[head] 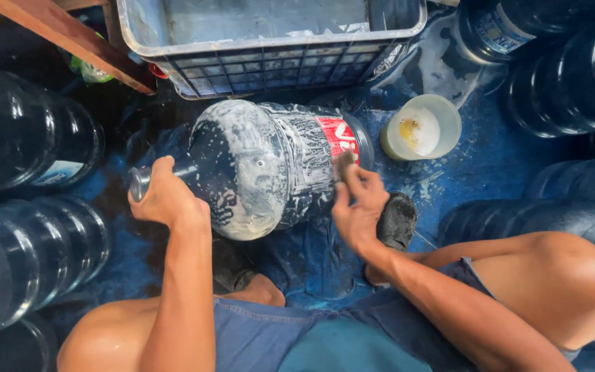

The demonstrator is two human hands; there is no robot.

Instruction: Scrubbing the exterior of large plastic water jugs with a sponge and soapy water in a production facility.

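A large blue water jug point(263, 169) lies on its side on the wet floor, covered in soap foam, with a red label near its base. My left hand point(165, 196) grips its neck at the left end. My right hand point(356, 203) presses a small dark scrub pad point(344, 164) against the jug's side next to the red label. I squat over it, knees at both sides.
A grey plastic crate point(270, 65) stands behind the jug. A pale bowl point(421, 127) of soapy liquid sits at the right. Several dark blue jugs point(29, 227) crowd the left and others point(573, 76) the right. A wooden beam point(70, 41) crosses the upper left.
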